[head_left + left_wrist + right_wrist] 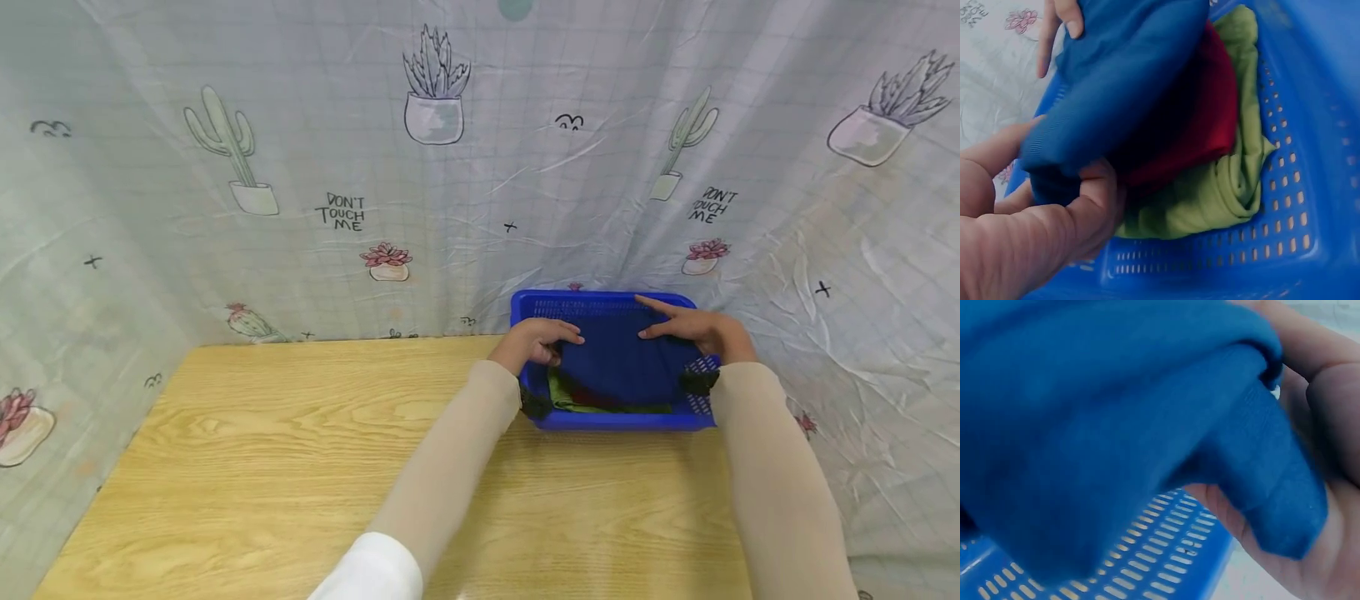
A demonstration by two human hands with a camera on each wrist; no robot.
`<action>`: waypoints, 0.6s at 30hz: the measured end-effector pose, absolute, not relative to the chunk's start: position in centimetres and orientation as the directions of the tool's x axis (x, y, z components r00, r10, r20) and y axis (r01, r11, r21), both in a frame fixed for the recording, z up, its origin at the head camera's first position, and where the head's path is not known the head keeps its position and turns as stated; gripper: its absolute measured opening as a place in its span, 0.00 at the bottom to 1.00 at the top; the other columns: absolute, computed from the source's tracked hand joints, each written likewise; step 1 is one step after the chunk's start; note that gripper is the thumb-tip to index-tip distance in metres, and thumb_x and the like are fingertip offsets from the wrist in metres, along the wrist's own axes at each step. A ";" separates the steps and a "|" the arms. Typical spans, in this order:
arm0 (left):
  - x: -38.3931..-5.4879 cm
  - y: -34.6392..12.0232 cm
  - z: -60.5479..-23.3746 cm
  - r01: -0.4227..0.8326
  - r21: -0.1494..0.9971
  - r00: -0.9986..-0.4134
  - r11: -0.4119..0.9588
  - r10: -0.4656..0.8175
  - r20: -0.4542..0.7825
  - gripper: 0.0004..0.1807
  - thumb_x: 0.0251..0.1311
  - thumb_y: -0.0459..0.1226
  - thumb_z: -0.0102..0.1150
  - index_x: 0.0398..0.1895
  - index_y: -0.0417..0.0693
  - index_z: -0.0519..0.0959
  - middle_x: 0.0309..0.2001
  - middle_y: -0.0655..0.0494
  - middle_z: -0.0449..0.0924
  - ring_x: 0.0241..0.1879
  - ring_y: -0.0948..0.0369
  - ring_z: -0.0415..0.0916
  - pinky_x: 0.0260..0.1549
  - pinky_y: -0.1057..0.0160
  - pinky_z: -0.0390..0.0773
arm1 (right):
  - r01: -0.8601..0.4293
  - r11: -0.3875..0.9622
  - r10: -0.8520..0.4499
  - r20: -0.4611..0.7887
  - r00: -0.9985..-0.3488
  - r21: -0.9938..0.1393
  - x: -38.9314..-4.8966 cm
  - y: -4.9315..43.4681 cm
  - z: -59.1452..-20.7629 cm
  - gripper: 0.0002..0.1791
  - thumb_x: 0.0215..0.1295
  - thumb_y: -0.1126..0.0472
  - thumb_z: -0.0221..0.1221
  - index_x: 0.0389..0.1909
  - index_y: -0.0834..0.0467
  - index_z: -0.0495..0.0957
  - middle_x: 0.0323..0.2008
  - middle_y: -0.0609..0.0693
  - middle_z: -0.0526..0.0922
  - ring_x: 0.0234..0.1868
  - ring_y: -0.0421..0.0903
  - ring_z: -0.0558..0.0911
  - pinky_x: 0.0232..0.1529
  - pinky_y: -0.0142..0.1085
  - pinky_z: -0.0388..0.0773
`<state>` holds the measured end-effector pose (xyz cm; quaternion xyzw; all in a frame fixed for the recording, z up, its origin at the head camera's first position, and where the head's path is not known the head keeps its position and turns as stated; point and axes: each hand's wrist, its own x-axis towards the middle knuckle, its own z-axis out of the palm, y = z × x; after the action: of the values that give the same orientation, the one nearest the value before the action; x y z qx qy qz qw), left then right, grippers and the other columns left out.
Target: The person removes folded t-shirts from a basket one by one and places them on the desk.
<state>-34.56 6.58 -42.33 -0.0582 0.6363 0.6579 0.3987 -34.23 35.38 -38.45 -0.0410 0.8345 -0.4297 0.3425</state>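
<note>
A folded dark blue cloth (pixel 622 358) lies across the upper part of a blue plastic basket (pixel 622 422). My left hand (pixel 536 340) grips its left end, the thumb and fingers around the fold in the left wrist view. At the other end my right hand (pixel 693 327) holds the cloth; in the right wrist view the blue fabric (pixel 1085 425) hangs between thumb and palm. Under it in the basket are a red cloth (pixel 1216 112) and a folded green cloth (pixel 1229 194). The blue cloth hides most of the red one.
The basket stands at the back right of a wooden table (pixel 285 467). A printed curtain (pixel 510 183) hangs close behind it and along the right side. Slotted openings run through the basket's walls and floor.
</note>
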 end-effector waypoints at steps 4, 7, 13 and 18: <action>-35.1 6.4 -42.6 -0.624 0.778 -0.666 0.071 0.473 -0.577 0.24 0.71 0.30 0.58 0.70 0.45 0.75 0.79 0.44 0.53 0.38 0.56 0.61 0.24 0.65 0.68 | 0.225 0.599 -0.380 -0.520 -0.765 -0.769 -34.2 35.2 -38.0 0.50 0.78 0.62 0.54 0.82 0.44 0.27 0.78 0.65 0.20 0.77 0.73 0.37 0.74 0.66 0.44; -35.2 6.4 -42.8 -0.625 0.778 -0.665 0.060 0.481 -0.571 0.24 0.71 0.30 0.58 0.69 0.45 0.75 0.78 0.38 0.51 0.46 0.53 0.67 0.33 0.60 0.74 | 0.180 0.616 -0.395 -0.498 -0.772 -0.767 -34.0 34.8 -37.4 0.47 0.77 0.68 0.51 0.82 0.49 0.30 0.78 0.70 0.25 0.76 0.75 0.42 0.72 0.68 0.48; -35.2 6.4 -43.1 -0.612 0.791 -0.682 0.006 0.503 -0.531 0.27 0.71 0.25 0.52 0.71 0.44 0.73 0.81 0.41 0.43 0.77 0.45 0.47 0.73 0.43 0.57 | 0.021 0.770 -0.330 -0.426 -0.842 -0.638 -33.3 33.4 -36.1 0.38 0.73 0.68 0.55 0.80 0.62 0.51 0.72 0.76 0.51 0.65 0.72 0.65 0.57 0.64 0.74; -35.2 6.5 -43.4 -0.572 0.820 -0.682 0.027 0.540 -0.494 0.31 0.69 0.21 0.48 0.74 0.47 0.70 0.81 0.49 0.44 0.58 0.56 0.63 0.59 0.59 0.67 | -0.164 0.870 -0.327 -0.296 -0.897 -0.465 -33.2 32.0 -36.4 0.32 0.68 0.64 0.64 0.71 0.64 0.68 0.65 0.74 0.67 0.56 0.68 0.73 0.50 0.57 0.77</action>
<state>-35.15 6.54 -43.39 -0.0134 0.5958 0.6972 0.3984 -33.17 31.99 -36.43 -0.1295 0.9490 -0.2194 0.1860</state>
